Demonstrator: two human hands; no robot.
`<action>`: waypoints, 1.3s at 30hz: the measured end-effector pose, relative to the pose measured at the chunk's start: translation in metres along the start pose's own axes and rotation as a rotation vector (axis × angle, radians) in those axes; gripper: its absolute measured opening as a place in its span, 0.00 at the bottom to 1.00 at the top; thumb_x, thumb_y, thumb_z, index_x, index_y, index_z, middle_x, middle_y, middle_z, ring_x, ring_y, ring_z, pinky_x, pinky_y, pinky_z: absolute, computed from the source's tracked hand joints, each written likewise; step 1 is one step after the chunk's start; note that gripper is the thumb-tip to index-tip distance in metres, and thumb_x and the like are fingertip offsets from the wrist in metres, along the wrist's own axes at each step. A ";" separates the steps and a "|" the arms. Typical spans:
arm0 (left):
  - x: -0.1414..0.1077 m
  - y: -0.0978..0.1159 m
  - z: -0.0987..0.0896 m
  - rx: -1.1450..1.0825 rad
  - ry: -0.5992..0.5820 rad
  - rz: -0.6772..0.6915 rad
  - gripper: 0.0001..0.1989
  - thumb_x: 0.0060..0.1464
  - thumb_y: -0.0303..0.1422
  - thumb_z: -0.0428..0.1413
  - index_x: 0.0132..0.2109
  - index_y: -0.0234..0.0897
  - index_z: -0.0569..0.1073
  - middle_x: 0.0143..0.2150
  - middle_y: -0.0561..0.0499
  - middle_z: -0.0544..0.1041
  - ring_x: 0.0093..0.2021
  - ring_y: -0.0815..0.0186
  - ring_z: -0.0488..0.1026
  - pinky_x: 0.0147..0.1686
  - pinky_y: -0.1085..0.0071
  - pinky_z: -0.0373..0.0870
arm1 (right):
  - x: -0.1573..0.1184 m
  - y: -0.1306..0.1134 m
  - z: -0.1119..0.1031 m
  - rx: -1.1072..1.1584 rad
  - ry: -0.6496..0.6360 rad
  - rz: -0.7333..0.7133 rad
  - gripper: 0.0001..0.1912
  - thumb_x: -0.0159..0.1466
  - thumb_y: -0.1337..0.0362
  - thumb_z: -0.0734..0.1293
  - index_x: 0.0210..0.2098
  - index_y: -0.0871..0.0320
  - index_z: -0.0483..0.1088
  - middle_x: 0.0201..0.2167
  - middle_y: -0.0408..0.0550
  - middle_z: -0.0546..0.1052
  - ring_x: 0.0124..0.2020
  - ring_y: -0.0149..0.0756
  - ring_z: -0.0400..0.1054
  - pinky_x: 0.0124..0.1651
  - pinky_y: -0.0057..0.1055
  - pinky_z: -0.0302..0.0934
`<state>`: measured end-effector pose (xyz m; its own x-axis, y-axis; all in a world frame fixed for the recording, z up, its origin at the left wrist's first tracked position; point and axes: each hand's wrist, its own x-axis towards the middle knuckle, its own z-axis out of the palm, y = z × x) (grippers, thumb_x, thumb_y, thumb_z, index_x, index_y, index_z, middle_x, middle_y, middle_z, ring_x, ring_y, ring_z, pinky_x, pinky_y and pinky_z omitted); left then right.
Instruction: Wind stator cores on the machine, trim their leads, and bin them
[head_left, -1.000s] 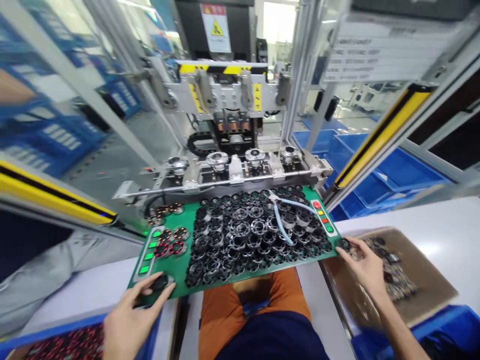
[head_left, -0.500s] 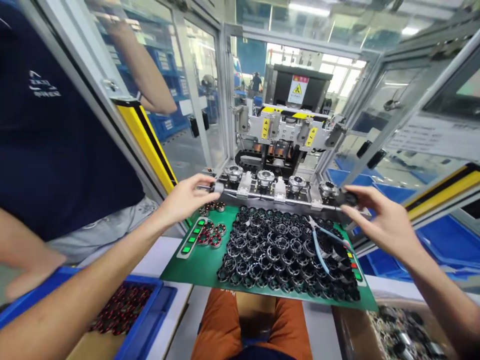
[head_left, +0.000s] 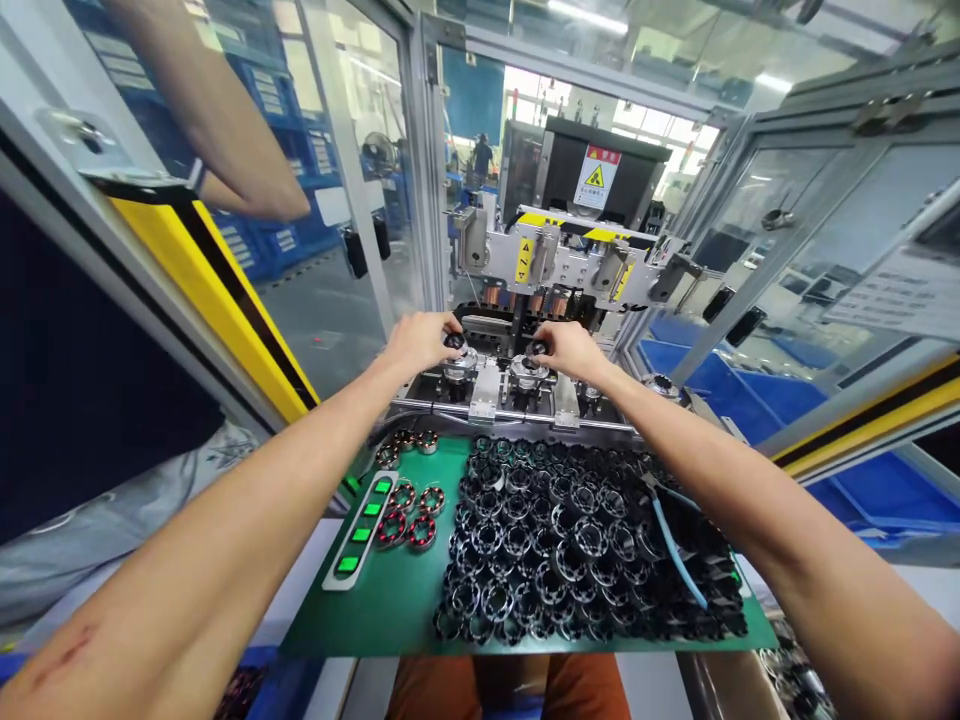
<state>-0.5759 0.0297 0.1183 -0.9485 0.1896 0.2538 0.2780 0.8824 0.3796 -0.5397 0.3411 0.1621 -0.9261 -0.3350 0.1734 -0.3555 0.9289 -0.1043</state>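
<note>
My left hand point(head_left: 421, 343) is closed on a small black ring part point(head_left: 454, 341) over the leftmost metal fixture point(head_left: 457, 366) of the machine. Just to its right, my right hand point(head_left: 571, 350) pinches another dark part point(head_left: 537, 348) at the second fixture point(head_left: 529, 373). How far each part sits in its fixture cannot be made out. Rows of black ring cores point(head_left: 555, 540) cover much of the green board point(head_left: 315, 620) below. Several copper-wound rings point(head_left: 422, 531) lie at the board's left.
Blue-handled pliers point(head_left: 675, 545) lie on the cores. Green buttons point(head_left: 361, 535) line the board's left side. Yellow guard strips point(head_left: 225, 310) and metal frames flank the opening. A person's arm shows beyond the left glass.
Both hands have moved to the two left fixtures, my right hand coming leftward from the far right one. The head view has shifted closer, and the person at left is less visible.
</note>
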 end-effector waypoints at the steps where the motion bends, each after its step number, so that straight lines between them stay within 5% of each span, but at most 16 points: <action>1: 0.003 -0.006 0.001 0.010 -0.021 0.013 0.25 0.57 0.36 0.77 0.61 0.48 0.88 0.58 0.47 0.90 0.61 0.44 0.86 0.60 0.54 0.80 | 0.005 0.002 0.003 -0.017 -0.028 -0.012 0.20 0.71 0.64 0.82 0.60 0.61 0.82 0.55 0.54 0.87 0.56 0.45 0.84 0.67 0.49 0.77; 7: 0.027 -0.023 -0.002 0.042 -0.194 0.128 0.27 0.55 0.39 0.77 0.62 0.50 0.88 0.50 0.50 0.90 0.49 0.53 0.86 0.51 0.61 0.77 | 0.029 0.005 0.007 -0.086 -0.174 -0.079 0.23 0.65 0.64 0.86 0.58 0.60 0.86 0.54 0.53 0.89 0.56 0.48 0.85 0.65 0.47 0.76; 18: 0.052 -0.019 -0.010 0.083 -0.349 0.217 0.26 0.55 0.37 0.75 0.62 0.47 0.89 0.47 0.51 0.90 0.46 0.56 0.87 0.49 0.66 0.78 | 0.057 0.008 -0.006 -0.128 -0.338 -0.156 0.25 0.64 0.65 0.86 0.59 0.59 0.88 0.51 0.53 0.91 0.54 0.47 0.86 0.60 0.39 0.78; 22: 0.026 -0.014 -0.006 0.133 -0.239 0.243 0.26 0.61 0.36 0.71 0.66 0.45 0.86 0.60 0.45 0.88 0.58 0.48 0.86 0.61 0.57 0.80 | 0.046 0.002 -0.007 -0.145 -0.350 -0.145 0.24 0.70 0.66 0.82 0.63 0.61 0.85 0.58 0.56 0.89 0.59 0.48 0.85 0.68 0.47 0.77; 26: -0.026 -0.015 0.025 0.145 -0.029 0.253 0.35 0.73 0.37 0.60 0.82 0.41 0.70 0.85 0.40 0.66 0.82 0.41 0.67 0.80 0.43 0.67 | 0.001 -0.008 0.020 -0.183 -0.255 -0.107 0.33 0.77 0.63 0.74 0.79 0.64 0.72 0.77 0.68 0.76 0.78 0.60 0.71 0.80 0.60 0.66; 29: -0.056 -0.018 0.052 0.112 0.019 0.232 0.35 0.77 0.41 0.57 0.85 0.39 0.65 0.87 0.41 0.64 0.83 0.45 0.66 0.83 0.46 0.65 | -0.034 -0.014 0.047 -0.190 -0.221 -0.058 0.47 0.79 0.60 0.70 0.90 0.65 0.50 0.90 0.69 0.51 0.87 0.68 0.55 0.86 0.63 0.57; 31: -0.064 -0.020 0.062 0.088 0.039 0.217 0.34 0.79 0.43 0.55 0.84 0.38 0.66 0.85 0.41 0.66 0.81 0.47 0.70 0.82 0.49 0.67 | -0.043 -0.015 0.057 -0.188 -0.235 -0.028 0.51 0.78 0.59 0.70 0.91 0.63 0.45 0.91 0.66 0.43 0.87 0.70 0.53 0.87 0.65 0.55; 36: -0.067 -0.019 0.060 0.048 0.109 0.237 0.32 0.79 0.44 0.52 0.83 0.40 0.68 0.85 0.44 0.69 0.85 0.50 0.64 0.86 0.49 0.60 | -0.034 -0.014 0.048 -0.155 -0.239 -0.032 0.47 0.78 0.52 0.71 0.89 0.59 0.53 0.90 0.65 0.51 0.89 0.66 0.51 0.86 0.67 0.55; 39: -0.068 -0.019 0.059 0.026 0.115 0.232 0.30 0.78 0.41 0.53 0.80 0.42 0.72 0.83 0.45 0.72 0.82 0.50 0.69 0.83 0.48 0.66 | -0.035 -0.015 0.047 -0.129 -0.207 -0.053 0.46 0.81 0.49 0.68 0.89 0.61 0.51 0.90 0.66 0.49 0.91 0.63 0.43 0.88 0.66 0.49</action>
<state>-0.5252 0.0252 0.0417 -0.8357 0.3399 0.4314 0.4810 0.8320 0.2765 -0.5082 0.3311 0.1121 -0.9175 -0.3966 -0.0299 -0.3974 0.9172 0.0276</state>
